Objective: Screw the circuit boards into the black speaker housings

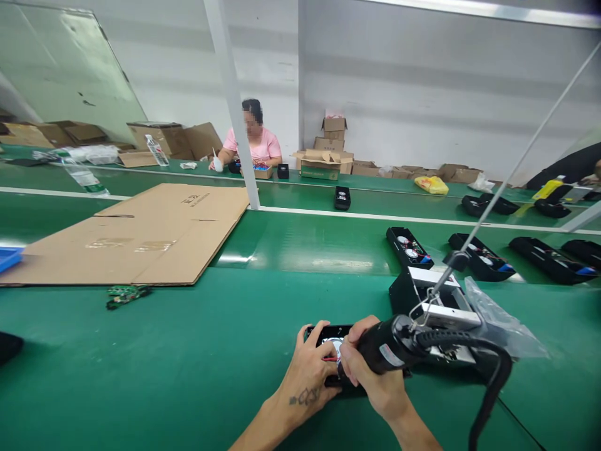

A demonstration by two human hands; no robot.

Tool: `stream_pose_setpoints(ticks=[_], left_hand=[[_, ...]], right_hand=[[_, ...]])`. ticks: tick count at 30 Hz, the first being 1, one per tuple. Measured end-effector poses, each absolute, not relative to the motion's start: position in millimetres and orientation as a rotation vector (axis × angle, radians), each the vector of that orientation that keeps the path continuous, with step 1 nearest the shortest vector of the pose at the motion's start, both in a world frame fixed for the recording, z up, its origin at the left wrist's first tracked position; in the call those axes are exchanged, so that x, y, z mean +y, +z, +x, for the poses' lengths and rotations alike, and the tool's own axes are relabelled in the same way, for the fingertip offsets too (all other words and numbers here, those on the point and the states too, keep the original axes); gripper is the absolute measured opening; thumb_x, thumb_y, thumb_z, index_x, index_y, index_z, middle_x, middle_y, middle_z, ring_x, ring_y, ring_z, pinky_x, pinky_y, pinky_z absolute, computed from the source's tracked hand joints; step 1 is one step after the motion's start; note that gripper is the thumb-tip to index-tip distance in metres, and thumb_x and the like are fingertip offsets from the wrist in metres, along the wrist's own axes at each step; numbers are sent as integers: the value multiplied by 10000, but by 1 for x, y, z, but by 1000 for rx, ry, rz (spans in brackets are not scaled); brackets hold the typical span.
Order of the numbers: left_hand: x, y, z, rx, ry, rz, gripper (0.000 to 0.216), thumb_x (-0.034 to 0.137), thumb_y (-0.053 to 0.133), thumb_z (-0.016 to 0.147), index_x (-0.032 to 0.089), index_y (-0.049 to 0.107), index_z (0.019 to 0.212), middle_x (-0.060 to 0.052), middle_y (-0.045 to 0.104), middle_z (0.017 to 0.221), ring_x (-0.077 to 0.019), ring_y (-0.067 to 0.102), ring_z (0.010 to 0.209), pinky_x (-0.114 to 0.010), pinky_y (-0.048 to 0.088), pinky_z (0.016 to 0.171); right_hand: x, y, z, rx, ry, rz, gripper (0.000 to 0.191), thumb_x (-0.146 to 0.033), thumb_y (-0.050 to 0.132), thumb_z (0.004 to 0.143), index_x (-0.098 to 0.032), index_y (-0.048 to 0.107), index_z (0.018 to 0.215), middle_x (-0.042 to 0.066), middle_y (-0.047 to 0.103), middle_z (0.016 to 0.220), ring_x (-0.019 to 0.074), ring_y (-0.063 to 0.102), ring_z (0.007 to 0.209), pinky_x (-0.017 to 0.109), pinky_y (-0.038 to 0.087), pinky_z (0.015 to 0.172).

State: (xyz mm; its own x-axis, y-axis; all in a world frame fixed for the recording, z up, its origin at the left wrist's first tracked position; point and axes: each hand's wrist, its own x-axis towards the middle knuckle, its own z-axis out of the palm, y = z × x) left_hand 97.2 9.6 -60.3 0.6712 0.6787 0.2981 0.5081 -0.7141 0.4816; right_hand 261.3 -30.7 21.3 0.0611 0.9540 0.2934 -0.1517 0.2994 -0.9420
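My right hand (pixel 370 376) is wrapped round a black electric screwdriver (pixel 399 344), which hangs from a thin cord running up to the right and points down at a black open casing (pixel 328 341) on the green belt. My left hand (pixel 307 369) rests on that casing with its fingers curled over the near and left edges, holding it steady. Inside the casing a round speaker part and red wires show between my hands. The screwdriver's tip is hidden behind my right fingers.
A black box with a silver plate (pixel 434 300) and a clear plastic bag (pixel 502 322) lie just right of my hands. More black casings (pixel 408 247) sit on the belt beyond. Flat cardboard (pixel 141 235) and a green circuit board (pixel 126 293) lie left. Across the line a seated person (pixel 253 147) works.
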Motion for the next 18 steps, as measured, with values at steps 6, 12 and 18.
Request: stream_pose_setpoints(ticks=[6, 12, 18], left_hand=[[8, -55, 99, 965, 610, 2552, 271, 275, 823, 874, 394, 812, 1118, -19, 758, 1252, -417, 383, 1543, -697, 268, 1220], [5, -52, 101, 1009, 630, 2554, 297, 240, 764, 914, 378, 798, 1174, -19, 756, 1247, -409, 424, 1510, -676, 280, 1227], [20, -28, 101, 1034, 403, 2301, 126, 328, 872, 859, 348, 848, 981, -30, 755, 1237, -404, 377, 1554, -648, 265, 1255]], right_hand=[[-29, 35, 259, -1346, 836, -893, 154, -299, 768, 967, -272, 617, 951, -36, 628, 790, 130, 587, 613, 284, 531, 617], [-32, 33, 255, -1374, 759, -890, 161, -231, 768, 944, -272, 618, 902, -19, 661, 840, 151, 661, 732, 280, 580, 731], [-26, 41, 257, -1190, 921, -851, 201, -343, 805, 965, -264, 621, 978, -67, 592, 715, 104, 534, 563, 254, 495, 584]])
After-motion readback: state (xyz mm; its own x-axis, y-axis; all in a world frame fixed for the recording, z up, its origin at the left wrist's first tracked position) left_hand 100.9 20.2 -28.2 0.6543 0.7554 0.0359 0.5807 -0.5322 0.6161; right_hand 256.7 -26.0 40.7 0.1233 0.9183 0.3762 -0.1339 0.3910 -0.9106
